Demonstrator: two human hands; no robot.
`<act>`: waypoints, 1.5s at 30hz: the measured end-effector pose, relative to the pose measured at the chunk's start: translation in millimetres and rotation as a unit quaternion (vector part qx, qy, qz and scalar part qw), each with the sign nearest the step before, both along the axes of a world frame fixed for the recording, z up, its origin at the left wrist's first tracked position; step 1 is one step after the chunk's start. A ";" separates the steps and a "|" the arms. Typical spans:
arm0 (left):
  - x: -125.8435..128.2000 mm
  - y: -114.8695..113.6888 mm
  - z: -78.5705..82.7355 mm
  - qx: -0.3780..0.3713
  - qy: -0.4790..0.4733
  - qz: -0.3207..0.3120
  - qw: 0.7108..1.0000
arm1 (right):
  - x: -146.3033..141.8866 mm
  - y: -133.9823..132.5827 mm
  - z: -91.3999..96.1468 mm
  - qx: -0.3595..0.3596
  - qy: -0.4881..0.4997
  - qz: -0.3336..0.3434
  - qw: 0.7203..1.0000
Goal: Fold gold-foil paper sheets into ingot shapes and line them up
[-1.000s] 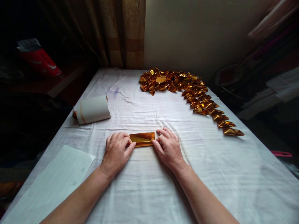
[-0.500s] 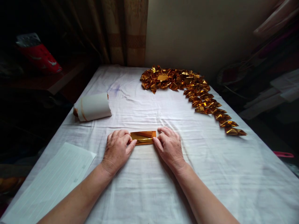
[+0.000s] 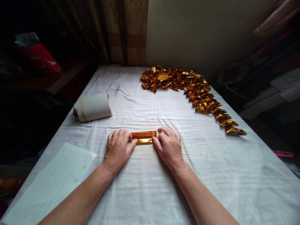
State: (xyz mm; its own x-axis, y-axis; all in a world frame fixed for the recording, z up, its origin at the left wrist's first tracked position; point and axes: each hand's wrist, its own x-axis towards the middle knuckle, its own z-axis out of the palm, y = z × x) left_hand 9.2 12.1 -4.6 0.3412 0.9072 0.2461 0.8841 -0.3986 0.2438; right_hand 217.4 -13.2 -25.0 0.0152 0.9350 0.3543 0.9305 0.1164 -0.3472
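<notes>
A small strip of gold foil paper [image 3: 144,136] lies on the white cloth in front of me, with a bright folded band along its near edge. My left hand [image 3: 118,146] pinches its left end, thumb on the near fold and fingers curled at the far side. At the right end, my right hand [image 3: 169,145] presses its thumb on the near corner, with the index finger bent close by. Folded gold foil pieces [image 3: 178,79] lie heaped at the back of the table, and a row of them trails toward the right edge.
A rolled white paper tube [image 3: 95,107] with brown showing at its ends lies at the left. Nearer me is a pale lined sheet [image 3: 51,181]. A red container [image 3: 39,57] stands on a dark surface beyond the left edge. A pink handle [image 3: 283,153] shows past the right edge.
The near edge of the gold foil strip has turned up into a narrower, brighter band under my thumbs. Both hands stay nearly in place.
</notes>
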 end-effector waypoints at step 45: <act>-6.1 -30.3 -21.8 0.054 0.044 -0.214 0.974 | -4.3 0.2 4.0 -0.002 0.013 -0.004 1.000</act>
State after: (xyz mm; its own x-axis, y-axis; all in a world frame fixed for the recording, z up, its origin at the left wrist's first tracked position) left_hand 3.2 -18.1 -26.4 0.7067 0.6480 0.2840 0.6472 -0.7543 0.1104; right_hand 213.1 -13.0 -21.0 0.0308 0.9363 0.3499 0.9221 0.1085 -0.3714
